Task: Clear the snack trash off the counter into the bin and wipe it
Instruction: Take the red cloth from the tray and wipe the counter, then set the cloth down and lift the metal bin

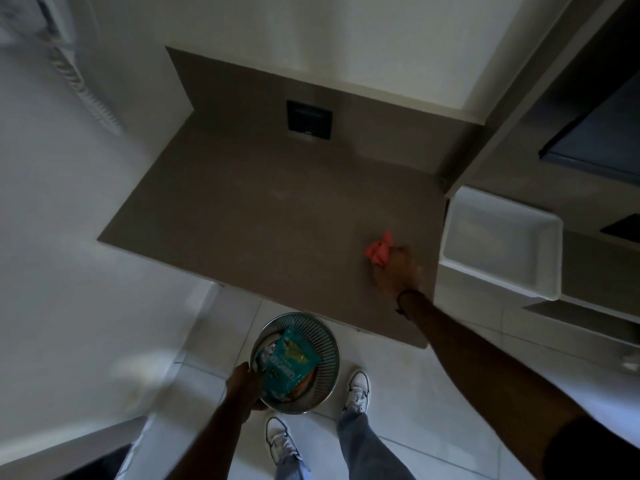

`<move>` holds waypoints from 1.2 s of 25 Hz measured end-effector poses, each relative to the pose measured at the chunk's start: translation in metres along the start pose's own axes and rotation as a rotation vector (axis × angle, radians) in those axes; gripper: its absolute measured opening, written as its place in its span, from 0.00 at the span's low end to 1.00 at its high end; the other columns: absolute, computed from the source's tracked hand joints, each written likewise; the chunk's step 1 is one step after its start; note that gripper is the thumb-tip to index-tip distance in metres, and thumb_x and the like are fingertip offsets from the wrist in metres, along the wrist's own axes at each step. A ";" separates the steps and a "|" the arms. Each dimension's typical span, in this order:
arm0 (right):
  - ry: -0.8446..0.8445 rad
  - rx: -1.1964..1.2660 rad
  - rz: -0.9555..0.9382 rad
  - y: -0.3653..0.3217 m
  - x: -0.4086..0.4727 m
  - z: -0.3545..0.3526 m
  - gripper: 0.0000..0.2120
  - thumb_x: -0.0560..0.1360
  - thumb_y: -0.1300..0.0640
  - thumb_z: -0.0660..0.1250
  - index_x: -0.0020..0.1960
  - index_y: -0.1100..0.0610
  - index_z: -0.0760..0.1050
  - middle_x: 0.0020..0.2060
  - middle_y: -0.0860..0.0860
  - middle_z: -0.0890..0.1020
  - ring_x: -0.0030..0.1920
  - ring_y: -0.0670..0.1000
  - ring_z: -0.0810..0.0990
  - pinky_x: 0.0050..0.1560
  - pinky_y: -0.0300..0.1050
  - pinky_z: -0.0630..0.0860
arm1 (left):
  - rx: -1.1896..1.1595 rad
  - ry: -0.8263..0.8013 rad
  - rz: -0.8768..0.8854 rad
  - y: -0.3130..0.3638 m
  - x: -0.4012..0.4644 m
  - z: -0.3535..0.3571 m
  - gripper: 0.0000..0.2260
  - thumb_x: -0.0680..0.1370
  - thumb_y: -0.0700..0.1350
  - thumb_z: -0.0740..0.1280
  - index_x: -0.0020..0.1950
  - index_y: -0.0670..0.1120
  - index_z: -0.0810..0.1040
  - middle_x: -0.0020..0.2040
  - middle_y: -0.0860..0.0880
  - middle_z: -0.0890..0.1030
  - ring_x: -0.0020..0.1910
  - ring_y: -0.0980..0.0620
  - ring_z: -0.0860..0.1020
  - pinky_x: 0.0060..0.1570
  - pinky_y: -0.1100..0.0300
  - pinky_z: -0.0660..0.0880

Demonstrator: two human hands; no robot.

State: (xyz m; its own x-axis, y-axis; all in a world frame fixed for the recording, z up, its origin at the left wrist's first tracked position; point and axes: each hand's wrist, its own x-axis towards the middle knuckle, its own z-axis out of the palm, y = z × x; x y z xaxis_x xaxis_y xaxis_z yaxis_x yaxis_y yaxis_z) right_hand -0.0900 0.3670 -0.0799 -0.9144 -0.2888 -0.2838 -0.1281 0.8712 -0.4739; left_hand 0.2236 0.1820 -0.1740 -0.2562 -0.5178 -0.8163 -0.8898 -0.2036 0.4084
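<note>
A brown counter (263,216) fills the middle of the head view. On its right side my right hand (396,268) grips a crumpled pink cloth (379,249) that rests on the surface. Below the counter's front edge, a round metal bin (325,341) hangs over the tiled floor, and my left hand (244,386) holds it by its near rim. Inside the bin lies a teal snack bag (289,358) on top of other wrappers.
A white rectangular tub (540,237) stands just right of the counter. A dark wall socket (309,120) sits on the back panel. White walls close in on the left. My two feet in white shoes stand on the floor tiles below the bin.
</note>
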 end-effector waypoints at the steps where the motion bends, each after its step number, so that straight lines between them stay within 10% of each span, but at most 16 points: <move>1: -0.014 0.009 -0.039 -0.017 -0.001 0.005 0.21 0.69 0.48 0.59 0.61 0.48 0.73 0.53 0.55 0.79 0.54 0.60 0.79 0.58 0.53 0.76 | -0.023 0.009 -0.012 -0.003 0.002 -0.001 0.11 0.79 0.45 0.66 0.58 0.40 0.78 0.54 0.34 0.82 0.41 0.36 0.85 0.26 0.49 0.83; 10: -0.499 -0.194 -0.545 -0.131 -0.034 0.049 0.10 0.76 0.52 0.65 0.55 0.53 0.79 0.55 0.54 0.82 0.59 0.56 0.78 0.60 0.50 0.74 | -0.120 0.086 -0.079 -0.014 0.000 -0.009 0.12 0.77 0.46 0.68 0.56 0.39 0.79 0.51 0.34 0.83 0.36 0.36 0.86 0.28 0.44 0.84; 15: -0.885 0.019 -0.219 -0.129 -0.063 0.048 0.26 0.67 0.56 0.76 0.63 0.54 0.74 0.57 0.53 0.79 0.56 0.54 0.78 0.58 0.49 0.76 | -0.092 0.080 -0.081 -0.019 0.004 -0.009 0.16 0.77 0.43 0.65 0.62 0.37 0.76 0.57 0.32 0.80 0.35 0.34 0.85 0.25 0.46 0.83; 19: -0.741 0.496 0.141 -0.081 -0.033 0.014 0.08 0.69 0.66 0.74 0.46 0.57 0.80 0.38 0.50 0.83 0.39 0.48 0.81 0.47 0.47 0.76 | -0.057 0.057 -0.094 -0.018 -0.003 -0.009 0.15 0.78 0.43 0.66 0.62 0.36 0.76 0.59 0.31 0.79 0.42 0.32 0.85 0.24 0.46 0.83; 22: -0.510 0.452 0.256 -0.050 -0.018 -0.004 0.14 0.70 0.59 0.75 0.54 0.58 0.81 0.46 0.53 0.83 0.46 0.51 0.80 0.43 0.44 0.77 | -0.022 0.055 -0.082 -0.019 -0.001 -0.007 0.14 0.77 0.43 0.65 0.60 0.36 0.78 0.57 0.33 0.80 0.42 0.33 0.85 0.29 0.42 0.84; 27: 0.252 0.000 -0.190 -0.041 -0.055 0.004 0.12 0.68 0.44 0.67 0.44 0.50 0.81 0.44 0.51 0.83 0.45 0.52 0.81 0.44 0.45 0.78 | 0.037 0.050 -0.030 -0.037 0.023 0.003 0.13 0.74 0.43 0.66 0.54 0.37 0.81 0.53 0.34 0.83 0.43 0.33 0.85 0.31 0.42 0.84; 30: 0.144 0.028 -0.393 -0.030 -0.116 0.046 0.08 0.68 0.50 0.67 0.35 0.54 0.78 0.35 0.50 0.82 0.37 0.53 0.81 0.37 0.47 0.79 | 0.085 0.035 -0.015 -0.048 0.034 0.008 0.13 0.73 0.45 0.67 0.53 0.39 0.81 0.54 0.37 0.83 0.45 0.35 0.86 0.31 0.45 0.85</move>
State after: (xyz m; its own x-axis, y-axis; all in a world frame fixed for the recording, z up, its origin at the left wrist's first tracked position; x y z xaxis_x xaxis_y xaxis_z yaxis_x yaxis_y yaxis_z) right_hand 0.0380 0.3559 -0.0710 -0.8426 -0.5369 0.0420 -0.4693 0.6938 -0.5462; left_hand 0.2549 0.1807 -0.2244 -0.2305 -0.5440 -0.8068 -0.9227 -0.1413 0.3588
